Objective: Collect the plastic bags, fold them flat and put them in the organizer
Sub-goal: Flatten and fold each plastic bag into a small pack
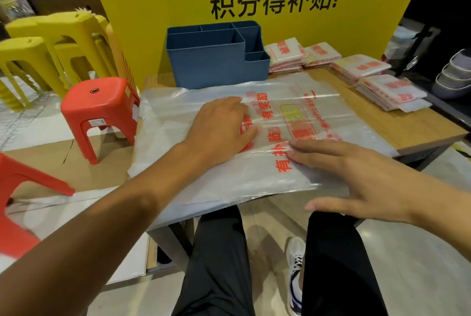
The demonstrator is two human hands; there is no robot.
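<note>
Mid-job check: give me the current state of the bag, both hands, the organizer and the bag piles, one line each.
plastic bag: spread flat on the table, unfolded, overhanging the near and left edges.
left hand: open, palm pressing the bag.
right hand: open, fingers flat on the bag.
blue organizer: upright behind the bag, visible compartments empty.
folded bag piles: four stacks on the table, to the organizer's right.

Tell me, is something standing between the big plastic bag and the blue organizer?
Nothing visible does. The clear plastic bag with red print lies flat under both hands, and the blue plastic compartment organizer stands directly behind its far edge, top open.
</note>
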